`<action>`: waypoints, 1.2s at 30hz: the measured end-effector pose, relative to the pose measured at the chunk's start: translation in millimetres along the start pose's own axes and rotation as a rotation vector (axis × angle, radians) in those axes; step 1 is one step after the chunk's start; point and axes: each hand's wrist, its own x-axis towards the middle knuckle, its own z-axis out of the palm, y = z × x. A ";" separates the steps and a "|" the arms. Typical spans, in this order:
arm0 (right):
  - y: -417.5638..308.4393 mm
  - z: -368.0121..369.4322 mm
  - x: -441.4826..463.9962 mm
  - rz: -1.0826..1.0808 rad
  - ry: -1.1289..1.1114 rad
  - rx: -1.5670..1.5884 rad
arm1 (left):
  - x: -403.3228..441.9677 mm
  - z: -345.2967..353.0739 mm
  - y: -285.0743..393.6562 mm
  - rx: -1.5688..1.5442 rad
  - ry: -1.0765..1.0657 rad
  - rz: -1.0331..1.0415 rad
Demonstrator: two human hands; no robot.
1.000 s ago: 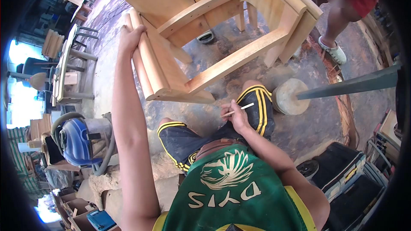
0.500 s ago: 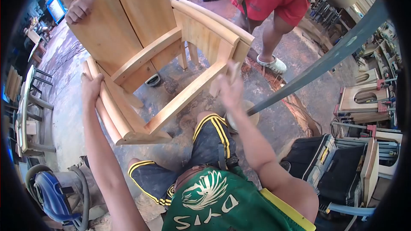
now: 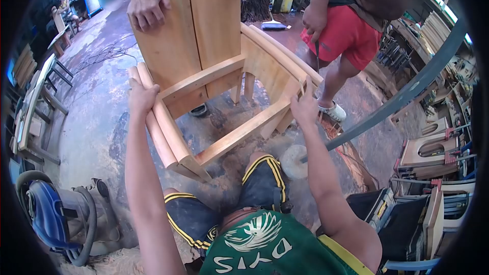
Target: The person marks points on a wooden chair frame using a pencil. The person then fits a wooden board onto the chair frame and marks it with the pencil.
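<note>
Workshop floor, stained. Chair frame before me; 2 co-worker's hands at its backrest. My left hand grasps 1 armrest; my right hand meets the opposite armrest, grip unclear. I'd judge: even pressure, no twisting.

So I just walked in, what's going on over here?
Two people have their hands on a wooden chair. The camera wearer's left hand grips one rounded armrest, and their right hand is at the front end of the other armrest. Facing them, a co-worker's hands are at the top of the backrest. Someone in red shorts stands beside it. The chair has no seat panel in place; the floor shows through.
</note>
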 end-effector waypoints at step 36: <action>-85.1 66.9 73.3 -0.277 -0.525 -0.315 | 4.1 6.2 -2.4 -0.042 -0.011 0.013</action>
